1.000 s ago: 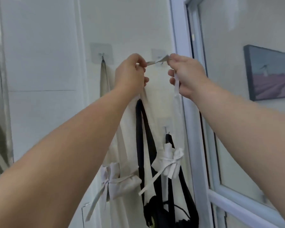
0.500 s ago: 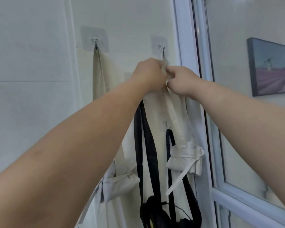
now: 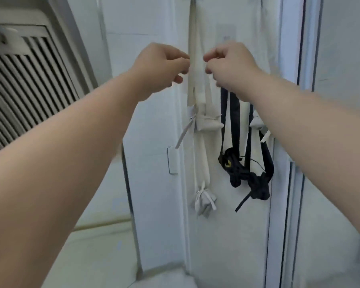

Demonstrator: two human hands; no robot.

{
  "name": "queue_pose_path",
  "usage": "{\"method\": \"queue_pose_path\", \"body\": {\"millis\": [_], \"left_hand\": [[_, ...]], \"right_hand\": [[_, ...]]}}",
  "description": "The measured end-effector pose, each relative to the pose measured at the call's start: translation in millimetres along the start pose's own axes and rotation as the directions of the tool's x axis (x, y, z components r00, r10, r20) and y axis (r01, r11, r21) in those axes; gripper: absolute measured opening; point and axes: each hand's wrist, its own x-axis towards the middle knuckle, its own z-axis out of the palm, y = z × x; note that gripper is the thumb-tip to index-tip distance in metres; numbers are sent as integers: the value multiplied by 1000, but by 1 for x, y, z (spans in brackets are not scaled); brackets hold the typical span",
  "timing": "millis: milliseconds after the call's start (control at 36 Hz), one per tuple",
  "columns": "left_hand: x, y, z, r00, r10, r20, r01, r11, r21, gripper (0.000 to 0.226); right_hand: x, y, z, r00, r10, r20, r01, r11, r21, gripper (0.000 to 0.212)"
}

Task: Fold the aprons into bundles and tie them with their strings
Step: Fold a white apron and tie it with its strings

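Here, my left hand (image 3: pixel 161 66) and right hand (image 3: pixel 229 65) hang loosely curled and holding nothing either side of a cream strap (image 3: pixel 195 65), with tied cream bundles (image 3: pixel 208 122) at 6 o'clock and dark bundles (image 3: pixel 256 183) at 5.

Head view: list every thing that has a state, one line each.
left hand: curled, empty
right hand: curled, empty
upper cream bundle: tied, hanging
lower cream bundle: tied, hanging
black bundle: knotted, hanging
right cream bundle: hanging, partly hidden by arm
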Motion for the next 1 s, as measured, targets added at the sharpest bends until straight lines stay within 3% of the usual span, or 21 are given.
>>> {"method": "queue_pose_path", "body": {"millis": [194,389,611,833,1000], "left_hand": [[-66,-60,-64,983,-184,-13,185,978,94,19],[-156,-144,-170,934,-354,-55,357,909,214,36],[-278,-249,-297,797,-590,-130,603,765,226,29],[-367,-353,-370,657,-738,-150,751,627,206,14],[-405,-430,-387,564,-821,-89,801,517,302,33]], "right_hand": [[-57,-39,105,961,30,275,-55,995,85,22],[-115,-72,233,899,109,424,-194,967,162,20],[-197,-120,404,791,223,570,-397,896,200,20],[-266,-156,533,659,310,686,-529,839,129,19],[-293,-154,599,563,367,740,-584,811,42,23]]}}
